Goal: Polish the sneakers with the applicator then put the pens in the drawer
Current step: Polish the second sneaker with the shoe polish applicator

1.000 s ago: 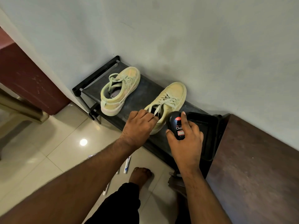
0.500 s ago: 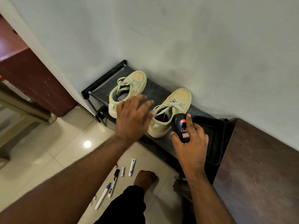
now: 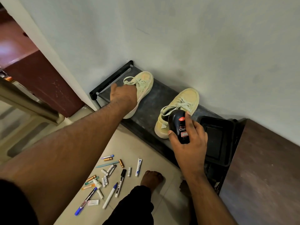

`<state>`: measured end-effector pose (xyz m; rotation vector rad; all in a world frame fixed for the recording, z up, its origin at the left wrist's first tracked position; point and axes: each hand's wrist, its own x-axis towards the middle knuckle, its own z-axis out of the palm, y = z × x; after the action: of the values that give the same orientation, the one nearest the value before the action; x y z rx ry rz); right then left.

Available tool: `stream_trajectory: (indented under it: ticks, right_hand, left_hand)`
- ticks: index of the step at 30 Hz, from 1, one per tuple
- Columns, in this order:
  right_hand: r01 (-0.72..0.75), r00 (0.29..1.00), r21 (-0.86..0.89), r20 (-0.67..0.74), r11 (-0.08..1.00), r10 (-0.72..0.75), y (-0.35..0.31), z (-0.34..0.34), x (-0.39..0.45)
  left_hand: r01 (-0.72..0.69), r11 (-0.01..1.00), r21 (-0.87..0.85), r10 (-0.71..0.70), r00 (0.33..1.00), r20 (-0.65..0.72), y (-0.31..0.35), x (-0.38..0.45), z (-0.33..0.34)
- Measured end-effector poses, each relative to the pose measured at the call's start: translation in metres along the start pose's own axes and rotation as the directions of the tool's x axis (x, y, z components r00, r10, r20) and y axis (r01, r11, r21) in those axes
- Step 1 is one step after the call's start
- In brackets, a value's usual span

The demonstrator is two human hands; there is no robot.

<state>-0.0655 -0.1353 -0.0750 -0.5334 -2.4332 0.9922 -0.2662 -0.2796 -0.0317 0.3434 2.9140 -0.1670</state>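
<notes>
Black polish applicator [image 3: 179, 127], held upright in the right hand [image 3: 190, 143] with thumb and fingers curled round it; its long axis rises toward the wall, rounded end uppermost, overlapping the heel of the right-hand sneaker [image 3: 178, 109]. Both pale yellow-green sneakers lie on a dark shoe rack [image 3: 151, 101], toes toward the wall. Left hand [image 3: 123, 95] covers the heel opening of the left-hand sneaker [image 3: 142, 85]; its grip cannot be told. Right of the right hand: a black tray [image 3: 225, 142]. Below both hands, on the tiled floor [image 3: 129, 143]: scattered pens [image 3: 113, 187] among batteries and small tubes, beside a bare foot [image 3: 151, 178].
</notes>
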Motion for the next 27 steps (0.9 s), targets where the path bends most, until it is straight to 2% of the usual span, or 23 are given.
stream_trajectory:
  ticks: [5, 7, 10, 13, 17, 21, 24, 27]
  right_hand:
    - [-0.017, 0.999, 0.021, -0.031, 1.000, 0.017, 0.004, -0.004, 0.003]
    - [-0.015, 1.000, 0.045, 0.003, 0.999, 0.015, 0.001, -0.005, 0.004]
    - [0.010, 0.998, 0.100, 0.056, 0.995, -0.015, -0.004, -0.008, 0.003]
    - [0.063, 0.989, 0.172, 0.119, 0.983, -0.084, -0.016, -0.009, -0.002]
    - [0.178, 0.956, 0.222, 0.192, 0.959, -0.222, -0.028, -0.005, -0.015]
    - [0.201, 0.922, 0.185, 0.297, 0.962, -0.250, -0.027, -0.006, -0.024]
    - [0.135, 0.929, 0.130, 0.328, 0.982, -0.172, -0.022, -0.010, -0.024]
    - [0.029, 0.949, 0.129, 0.308, 0.991, -0.067, -0.016, -0.015, -0.019]
  left_hand:
    - [0.099, 0.950, -0.295, -0.120, 0.991, -0.053, -0.003, -0.023, -0.002]
    - [0.180, 0.856, -0.485, -0.237, 0.970, -0.059, -0.004, -0.049, 0.001]
    - [0.306, 0.585, -0.751, -0.428, 0.903, 0.035, 0.011, -0.096, 0.013]
    - [0.413, 0.221, -0.883, -0.533, 0.810, 0.245, 0.019, -0.142, 0.025]
    - [0.426, -0.064, -0.902, -0.454, 0.793, 0.407, 0.013, -0.166, 0.029]
    - [0.542, -0.285, -0.791, -0.229, 0.762, 0.605, 0.010, -0.165, 0.025]
    - [0.630, -0.363, -0.686, -0.081, 0.712, 0.697, 0.020, -0.160, 0.031]
    - [0.608, -0.420, -0.674, -0.135, 0.692, 0.709, 0.037, -0.152, 0.040]
